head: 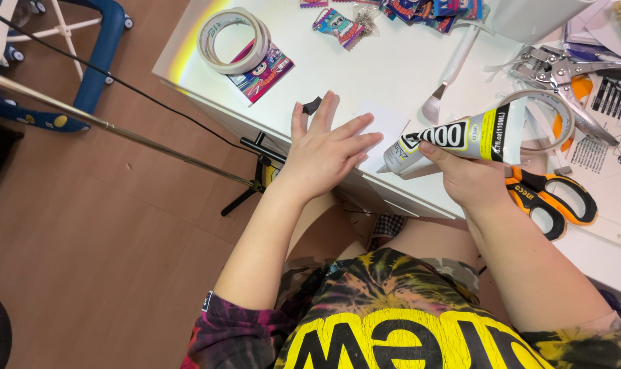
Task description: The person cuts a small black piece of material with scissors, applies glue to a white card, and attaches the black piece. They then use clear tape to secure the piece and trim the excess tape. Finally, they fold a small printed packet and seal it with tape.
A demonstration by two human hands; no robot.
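Note:
My left hand (325,147) lies flat with fingers spread on the white table (338,75), partly covering a small white paper piece (384,123). A small black piece (312,106) sits right at its fingertips. My right hand (469,176) grips a grey glue tube (454,140) with black and yellow label. The tube's nozzle points left toward the white paper piece near the table's front edge.
Rolls of white tape (232,39) rest on a colourful card (263,72) at the far left. Orange-and-black scissors (553,195), metal pliers (563,72), a white-handled spatula tool (447,75) and colourful packets (341,26) lie around. A black stand (256,184) stands on the floor below the table edge.

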